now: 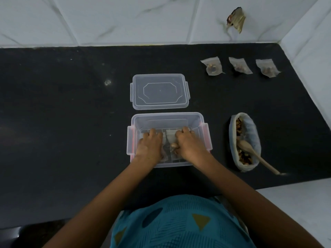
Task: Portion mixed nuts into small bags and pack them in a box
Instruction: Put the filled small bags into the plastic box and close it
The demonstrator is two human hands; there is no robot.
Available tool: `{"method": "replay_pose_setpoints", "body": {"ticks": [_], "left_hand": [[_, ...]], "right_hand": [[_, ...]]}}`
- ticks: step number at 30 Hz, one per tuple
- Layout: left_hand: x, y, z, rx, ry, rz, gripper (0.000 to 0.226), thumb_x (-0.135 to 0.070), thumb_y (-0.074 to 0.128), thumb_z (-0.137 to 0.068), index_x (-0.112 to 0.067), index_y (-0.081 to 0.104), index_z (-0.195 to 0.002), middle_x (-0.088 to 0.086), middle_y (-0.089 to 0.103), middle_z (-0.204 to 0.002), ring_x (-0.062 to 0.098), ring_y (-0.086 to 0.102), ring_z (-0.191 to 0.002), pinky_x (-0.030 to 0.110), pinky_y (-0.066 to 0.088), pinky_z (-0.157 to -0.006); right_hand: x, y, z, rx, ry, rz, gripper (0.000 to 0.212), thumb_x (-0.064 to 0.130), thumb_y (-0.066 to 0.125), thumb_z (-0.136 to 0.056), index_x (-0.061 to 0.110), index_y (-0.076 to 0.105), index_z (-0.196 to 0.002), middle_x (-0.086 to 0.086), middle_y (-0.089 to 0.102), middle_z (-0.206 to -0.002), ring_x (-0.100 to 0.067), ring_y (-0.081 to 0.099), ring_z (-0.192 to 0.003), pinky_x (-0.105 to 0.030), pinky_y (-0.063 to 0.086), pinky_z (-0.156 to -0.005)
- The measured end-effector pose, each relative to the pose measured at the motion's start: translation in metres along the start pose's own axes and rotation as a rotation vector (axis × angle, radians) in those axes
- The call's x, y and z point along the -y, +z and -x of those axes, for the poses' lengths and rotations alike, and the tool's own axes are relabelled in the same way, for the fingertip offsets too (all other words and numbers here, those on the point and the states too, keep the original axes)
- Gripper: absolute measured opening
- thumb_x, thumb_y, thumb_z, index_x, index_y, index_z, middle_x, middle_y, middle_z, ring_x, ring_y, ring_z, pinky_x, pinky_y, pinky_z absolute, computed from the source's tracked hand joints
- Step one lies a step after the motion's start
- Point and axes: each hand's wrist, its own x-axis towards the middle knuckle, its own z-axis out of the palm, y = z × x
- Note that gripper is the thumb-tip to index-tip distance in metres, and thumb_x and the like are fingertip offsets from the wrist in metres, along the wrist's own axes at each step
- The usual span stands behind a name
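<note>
A clear plastic box point(168, 115) with red side latches stands open on the black counter. Both of my hands are down inside it. My left hand point(150, 144) covers one small bag of nuts point(164, 140), its fingers curled over it. My right hand point(189, 143) grips a second small bag point(170, 138) beside the first, and a few nuts show between the two hands. Three more filled small bags point(213, 66) point(240, 65) point(267, 67) lie in a row at the back right of the counter.
The box's clear lid point(159, 91) lies flat just behind the box. To the right stands an open bag of mixed nuts point(250, 129) with a wooden spoon point(258, 157) in it. White tiled walls bound the counter at the back and right; a crumpled wrapper point(235, 19) sits against the back wall.
</note>
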Motion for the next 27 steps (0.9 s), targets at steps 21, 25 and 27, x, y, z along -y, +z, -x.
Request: {"method": "replay_pose_setpoints", "body": {"ticks": [21, 25, 27], "left_hand": [[-0.145, -0.105, -0.134, -0.332, 0.055, 0.723, 0.026, -0.023, 0.060, -0.088, -0.012, 0.058, -0.112, 0.006, 0.062, -0.109, 0.017, 0.058, -0.103, 0.031, 0.047, -0.091], [-0.184, -0.110, -0.192, -0.316, -0.002, 0.798, 0.028, -0.022, 0.061, -0.088, -0.007, 0.058, -0.111, 0.011, 0.063, -0.109, 0.025, 0.059, -0.104, 0.035, 0.047, -0.092], [-0.202, -0.114, -0.218, -0.326, -0.013, 0.814, 0.029, -0.019, 0.060, -0.088, -0.003, 0.057, -0.113, 0.014, 0.063, -0.109, 0.025, 0.058, -0.105, 0.029, 0.044, -0.087]], "right_hand": [[-0.196, -0.125, -0.054, -0.380, 0.185, -0.616, 0.033, 0.017, 0.066, -0.084, 0.010, 0.059, -0.115, -0.006, 0.062, -0.109, -0.008, 0.053, -0.091, -0.019, 0.041, -0.078], [-0.252, -0.135, -0.085, -0.485, 0.268, -0.684, 0.033, 0.017, 0.066, -0.083, 0.007, 0.059, -0.115, -0.009, 0.063, -0.112, -0.009, 0.053, -0.091, -0.020, 0.041, -0.080], [-0.278, -0.142, -0.101, -0.538, 0.316, -0.717, 0.034, 0.017, 0.065, -0.084, 0.007, 0.058, -0.116, -0.009, 0.062, -0.113, -0.010, 0.055, -0.093, -0.019, 0.040, -0.080]]}}
